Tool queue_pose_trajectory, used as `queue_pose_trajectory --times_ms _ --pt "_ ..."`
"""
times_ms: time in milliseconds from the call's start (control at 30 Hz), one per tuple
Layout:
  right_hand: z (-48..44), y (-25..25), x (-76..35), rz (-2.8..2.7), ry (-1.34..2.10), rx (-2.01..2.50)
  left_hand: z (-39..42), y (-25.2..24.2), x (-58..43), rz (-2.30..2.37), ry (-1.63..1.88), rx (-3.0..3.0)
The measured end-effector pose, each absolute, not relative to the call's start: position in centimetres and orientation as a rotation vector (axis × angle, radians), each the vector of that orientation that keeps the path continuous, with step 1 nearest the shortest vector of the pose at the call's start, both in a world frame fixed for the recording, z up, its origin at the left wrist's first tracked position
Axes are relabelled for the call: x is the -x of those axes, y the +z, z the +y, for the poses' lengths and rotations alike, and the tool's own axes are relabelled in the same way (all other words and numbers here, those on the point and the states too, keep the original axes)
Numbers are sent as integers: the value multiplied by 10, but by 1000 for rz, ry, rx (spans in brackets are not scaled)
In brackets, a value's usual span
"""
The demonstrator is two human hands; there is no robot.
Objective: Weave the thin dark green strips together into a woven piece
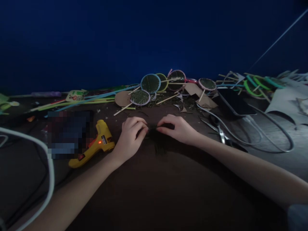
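Note:
My left hand (133, 133) and my right hand (175, 128) face each other over the dark tabletop, a short gap apart. Thumb and forefinger are pinched together on each. Between the fingertips stretches a small dark, flimsy piece (153, 127), perhaps mesh; the dim light hides its exact kind. Loose dark strands (160, 148) seem to lie on the table just below. Left of my left hand, a yellow glue gun (102, 141) rests on its side with an orange light glowing. Scissors (220, 134) lie to the right, beyond my right forearm.
Small round rackets with mesh faces (150, 83) and coloured rims line the back, among sticks and cardboard scraps (205, 100). A phone (237, 102) lies at right beside a looping pale cable (286, 149). A white cable (51, 173) curves at left, near a blurred-out dark object (69, 133).

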State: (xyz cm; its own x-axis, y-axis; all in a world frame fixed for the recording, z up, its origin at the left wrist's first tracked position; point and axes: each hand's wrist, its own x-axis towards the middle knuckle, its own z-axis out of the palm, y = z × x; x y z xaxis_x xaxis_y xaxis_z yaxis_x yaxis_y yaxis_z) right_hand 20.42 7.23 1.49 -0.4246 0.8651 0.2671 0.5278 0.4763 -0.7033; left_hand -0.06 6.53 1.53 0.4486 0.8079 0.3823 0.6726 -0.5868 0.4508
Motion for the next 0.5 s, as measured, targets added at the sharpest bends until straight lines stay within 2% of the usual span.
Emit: queue_pose_trajectory --times_ms 500 --pt "72 6 -203 -1882 632 1244 67 10 0 1455 779 -2450"
